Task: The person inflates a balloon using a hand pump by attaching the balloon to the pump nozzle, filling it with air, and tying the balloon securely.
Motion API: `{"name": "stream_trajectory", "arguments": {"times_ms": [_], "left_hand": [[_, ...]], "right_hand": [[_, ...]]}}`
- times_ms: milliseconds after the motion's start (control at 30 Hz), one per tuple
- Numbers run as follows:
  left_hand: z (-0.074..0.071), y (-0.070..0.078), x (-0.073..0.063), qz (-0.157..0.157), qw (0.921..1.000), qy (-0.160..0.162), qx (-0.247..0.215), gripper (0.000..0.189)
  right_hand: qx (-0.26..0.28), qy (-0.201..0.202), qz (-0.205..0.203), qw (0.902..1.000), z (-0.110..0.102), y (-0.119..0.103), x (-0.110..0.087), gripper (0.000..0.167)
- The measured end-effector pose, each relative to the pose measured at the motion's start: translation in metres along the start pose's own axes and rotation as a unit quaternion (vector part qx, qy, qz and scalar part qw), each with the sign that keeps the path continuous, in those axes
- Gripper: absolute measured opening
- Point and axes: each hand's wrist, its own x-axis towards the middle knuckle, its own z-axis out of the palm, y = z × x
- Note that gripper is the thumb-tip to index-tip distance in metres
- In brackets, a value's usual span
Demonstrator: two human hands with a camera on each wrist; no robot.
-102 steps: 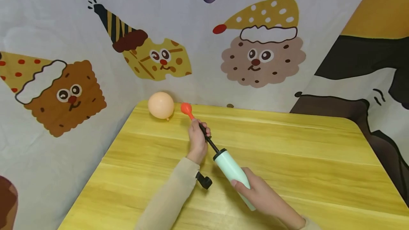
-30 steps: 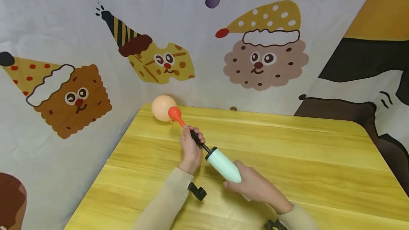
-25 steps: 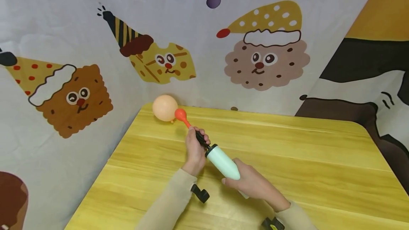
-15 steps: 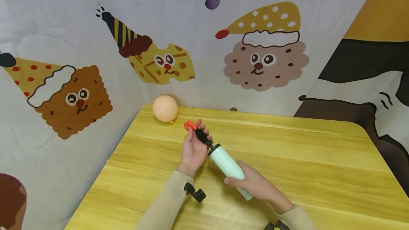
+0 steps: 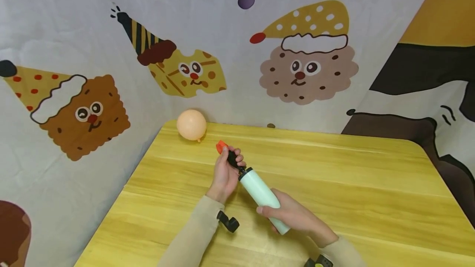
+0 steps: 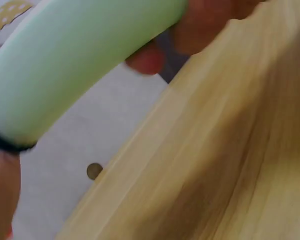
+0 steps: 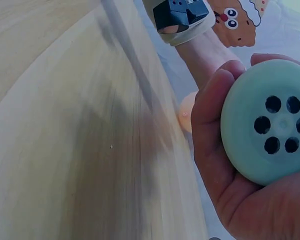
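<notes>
In the head view my left hand (image 5: 222, 176) curls its fingers round the black front end of a hand balloon pump (image 5: 259, 190), thumb against a red balloon (image 5: 220, 146). The red balloon is small and limp at the nozzle; my fingers hide part of it. My right hand (image 5: 293, 213) grips the pump's mint-green barrel, which tilts up and left above the table. In the right wrist view the barrel's round end (image 7: 282, 165) shows a ring of holes, with fingers wrapped round it. The barrel (image 6: 80, 70) fills the upper left wrist view.
An inflated peach balloon (image 5: 191, 125) sits at the table's far left corner. The wooden table (image 5: 352, 184) meets a printed cloth backdrop (image 5: 230, 106) at the back and left. Black wrist cameras hang at both sleeves.
The red balloon went from a small round bulb to limp and folded. My left hand loosened half a second ago, then curled back round the pump's black end. The peach balloon stayed put.
</notes>
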Motion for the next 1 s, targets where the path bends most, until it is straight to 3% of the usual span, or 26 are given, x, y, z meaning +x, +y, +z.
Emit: {"name": "stream_trajectory", "arguments": {"times_ms": [167, 233, 400, 567, 667, 800, 1000], "left_hand": [[0.010, -0.004, 0.004, 0.064, 0.9914, 0.068, 0.093, 0.031], [0.013, -0.001, 0.008, 0.092, 0.9864, 0.088, 0.104, 0.030], [0.016, 0.021, 0.022, 0.136, 0.9797, 0.114, 0.094, 0.029], [0.014, 0.048, 0.031, 0.174, 0.9732, 0.126, 0.082, 0.028], [0.010, 0.056, 0.032, 0.188, 0.9706, 0.131, 0.073, 0.028], [0.012, 0.051, 0.028, 0.182, 0.9716, 0.125, 0.085, 0.028], [0.023, 0.024, 0.018, 0.159, 0.9751, 0.097, 0.119, 0.028]], "right_hand": [[-0.018, 0.009, -0.005, 0.9998, 0.004, -0.003, 0.002, 0.058], [-0.032, 0.014, -0.011, 0.9993, 0.006, -0.004, 0.002, 0.058], [-0.082, 0.035, -0.019, 0.9958, 0.009, -0.009, -0.009, 0.056], [-0.123, 0.054, -0.004, 0.9910, 0.007, -0.011, -0.035, 0.060], [-0.128, 0.056, -0.002, 0.9902, 0.005, -0.006, -0.049, 0.058], [-0.141, 0.058, -0.024, 0.9881, 0.003, 0.003, -0.054, 0.055], [-0.166, 0.074, -0.035, 0.9827, 0.003, 0.005, -0.035, 0.058]]}}
